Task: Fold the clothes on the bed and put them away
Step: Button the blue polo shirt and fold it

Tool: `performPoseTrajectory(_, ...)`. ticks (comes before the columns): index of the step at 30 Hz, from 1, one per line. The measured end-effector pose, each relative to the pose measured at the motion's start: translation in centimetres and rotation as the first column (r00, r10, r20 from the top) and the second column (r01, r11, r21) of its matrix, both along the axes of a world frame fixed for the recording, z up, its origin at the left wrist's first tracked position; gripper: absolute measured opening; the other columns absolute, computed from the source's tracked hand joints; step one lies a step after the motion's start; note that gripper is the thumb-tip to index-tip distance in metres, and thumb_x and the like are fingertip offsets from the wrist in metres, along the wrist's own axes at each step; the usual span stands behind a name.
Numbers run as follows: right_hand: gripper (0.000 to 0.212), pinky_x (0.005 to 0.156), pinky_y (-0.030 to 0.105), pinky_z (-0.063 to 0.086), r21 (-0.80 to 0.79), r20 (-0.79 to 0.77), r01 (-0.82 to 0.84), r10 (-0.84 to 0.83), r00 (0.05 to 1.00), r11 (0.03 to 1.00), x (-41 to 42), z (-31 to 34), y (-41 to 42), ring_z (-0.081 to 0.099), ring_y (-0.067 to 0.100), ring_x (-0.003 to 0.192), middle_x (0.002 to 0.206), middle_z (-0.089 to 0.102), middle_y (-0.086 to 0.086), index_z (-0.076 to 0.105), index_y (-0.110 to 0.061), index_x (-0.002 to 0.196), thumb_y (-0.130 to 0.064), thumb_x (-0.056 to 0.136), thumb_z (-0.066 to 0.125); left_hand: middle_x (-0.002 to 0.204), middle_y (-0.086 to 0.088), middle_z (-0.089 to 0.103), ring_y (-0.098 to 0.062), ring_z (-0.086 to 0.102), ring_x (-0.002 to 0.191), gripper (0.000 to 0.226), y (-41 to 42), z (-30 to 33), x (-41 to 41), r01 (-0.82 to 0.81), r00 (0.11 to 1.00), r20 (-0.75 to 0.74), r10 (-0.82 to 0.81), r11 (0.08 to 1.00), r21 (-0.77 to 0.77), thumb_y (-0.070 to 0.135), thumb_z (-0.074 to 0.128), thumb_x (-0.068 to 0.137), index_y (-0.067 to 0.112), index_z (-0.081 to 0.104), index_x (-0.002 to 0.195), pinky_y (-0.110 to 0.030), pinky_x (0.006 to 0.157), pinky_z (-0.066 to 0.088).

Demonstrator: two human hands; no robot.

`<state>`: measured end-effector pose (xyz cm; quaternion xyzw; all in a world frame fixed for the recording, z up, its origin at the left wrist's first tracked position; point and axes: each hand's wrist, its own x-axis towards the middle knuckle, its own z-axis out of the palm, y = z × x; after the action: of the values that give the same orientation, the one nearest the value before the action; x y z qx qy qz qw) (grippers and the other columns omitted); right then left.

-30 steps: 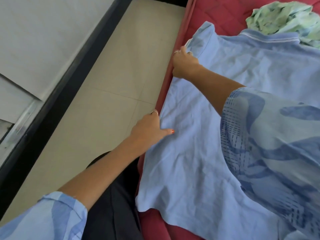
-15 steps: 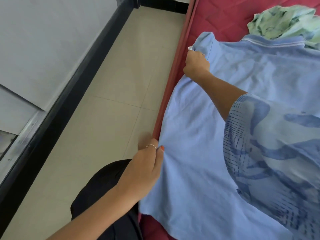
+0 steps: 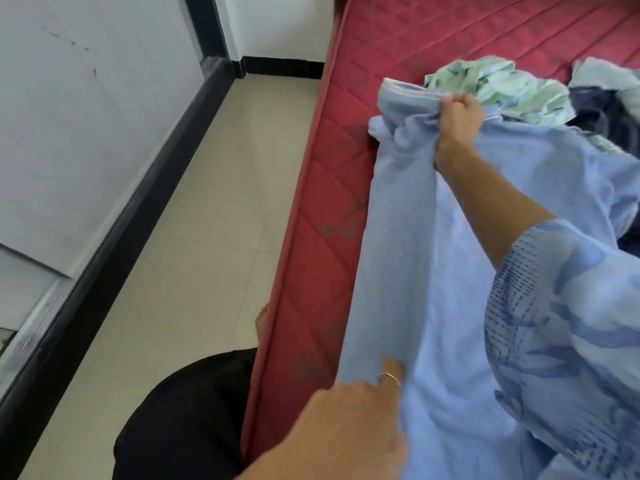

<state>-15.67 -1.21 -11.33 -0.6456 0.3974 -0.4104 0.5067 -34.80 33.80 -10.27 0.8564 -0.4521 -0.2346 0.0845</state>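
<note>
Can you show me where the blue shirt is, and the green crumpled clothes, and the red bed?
blue shirt [image 3: 408, 271]: head view, lifted side panel.
green crumpled clothes [image 3: 512, 90]: head view, middle of heap.
red bed [image 3: 450, 32]: head view, bare quilted top.

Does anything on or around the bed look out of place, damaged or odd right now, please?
Nothing looks damaged or spilled. The red mattress has no sheet and shows faint grey marks on its side panel. A crumpled green patterned garment and dark clothes lie unfolded beyond the blue shirt, as expected mid-task.
</note>
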Motion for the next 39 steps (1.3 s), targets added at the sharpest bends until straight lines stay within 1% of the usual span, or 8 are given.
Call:
performPoseTrajectory(7,0.02,0.083,0.04,0.053,0.481,-0.246,0.078,0.05,0.968,0.873,-7.8,-6.8,-5.0,0.061,0.025,0.092,0.1,0.057,0.007,0.058,-0.015,0.098,-0.032,0.091,0.051,0.035,0.011,0.049,-0.01,0.04,0.022,0.03,-4.5,-6.4,-5.3,0.106,0.994,0.004,-0.106,0.993,0.057,0.061,0.078,0.038,0.045,0.071,0.062,-0.019,0.031,-0.001)
performPoseTrajectory(9,0.049,0.088,0.041,0.053,0.424,-0.287,0.098,0.031,0.958,0.9,-7.9,-7.8,-5.3,0.061,0.026,0.097,0.105,0.061,0.008,0.059,-0.009,0.114,-0.046,0.081,0.058,0.081,-0.001,0.074,-0.016,0.07,0.063,0.046,-5.2,-6.5,-5.5,0.176,0.959,-0.251,-0.129,0.968,0.178,0.059,0.068,0.067,0.046,0.068,0.112,-0.029,0.045,0.049)
performPoseTrajectory(12,0.063,0.099,0.037,0.042,0.105,-0.506,0.015,0.041,0.861,0.994,-7.1,-7.5,-5.0,0.052,0.028,0.115,0.122,0.054,0.013,0.053,-0.006,0.121,-0.055,0.082,0.056,0.135,-0.01,0.05,-0.03,0.053,0.119,0.074,-5.6,-6.7,-4.4,0.191,0.917,-0.388,-0.088,0.953,0.235,0.058,0.051,0.089,0.031,0.015,0.148,-0.04,0.09,0.043)
performPoseTrajectory(20,0.081,0.11,0.046,0.033,-0.009,-0.801,-0.276,0.158,0.578,0.961,-3.9,-7.1,-5.7,0.038,0.036,0.133,0.14,0.045,0.014,0.035,-0.006,0.14,-0.052,0.081,0.065,0.085,0.0,0.047,-0.023,0.05,0.082,0.048,-6.7,-5.9,-1.8,0.229,0.866,-0.48,-0.141,0.965,0.129,0.06,0.057,0.085,0.017,0.042,0.098,-0.032,0.072,0.037)
performPoseTrajectory(24,0.023,0.089,0.035,0.046,-0.062,-0.513,-0.144,0.092,0.854,0.988,-4.1,-7.2,-6.2,0.056,0.02,0.098,0.099,0.058,0.004,0.059,-0.009,0.104,-0.026,0.09,0.054,0.101,-0.008,0.057,-0.032,0.057,0.098,0.045,-7.5,-6.2,-1.9,0.258,0.871,-0.468,-0.151,0.951,0.173,0.055,0.063,0.083,0.016,0.04,0.09,-0.037,0.076,0.04)
performPoseTrajectory(28,0.028,0.085,0.028,0.04,0.053,-0.234,0.179,-0.162,0.959,0.982,-6.6,-6.9,-6.5,0.051,0.016,0.093,0.1,0.052,0.0,0.053,-0.01,0.111,-0.032,0.101,0.038,0.101,-0.01,0.058,-0.033,0.057,0.097,0.044,-7.8,-6.5,-2.2,0.276,0.874,-0.456,-0.165,0.943,0.188,0.05,0.066,0.082,0.016,0.041,0.089,-0.036,0.075,0.038)
performPoseTrajectory(34,0.064,0.11,0.039,0.031,0.179,-0.476,0.19,-0.084,0.875,0.965,-13.0,-4.7,-6.8,0.037,0.033,0.134,0.146,0.036,0.014,0.033,-0.003,0.141,-0.04,0.092,0.052,0.076,0.003,0.047,-0.016,0.045,0.05,0.042,-7.7,-5.6,-2.7,0.303,0.875,-0.45,-0.178,0.926,0.223,0.05,0.064,0.084,0.018,0.038,0.086,-0.033,0.071,0.041)
performPoseTrajectory(39,0.051,0.105,0.041,0.033,0.049,-0.818,-0.09,0.092,0.568,0.995,-24.3,-2.4,-5.2,0.039,0.04,0.128,0.142,0.038,0.021,0.052,-0.009,0.125,-0.042,0.088,0.058,0.083,-0.015,0.073,-0.027,0.071,0.073,0.038,-9.0,-4.3,-3.2,0.372,0.862,-0.465,-0.201,0.874,0.313,0.047,0.055,0.091,0.017,0.044,0.072,-0.028,0.07,0.05)
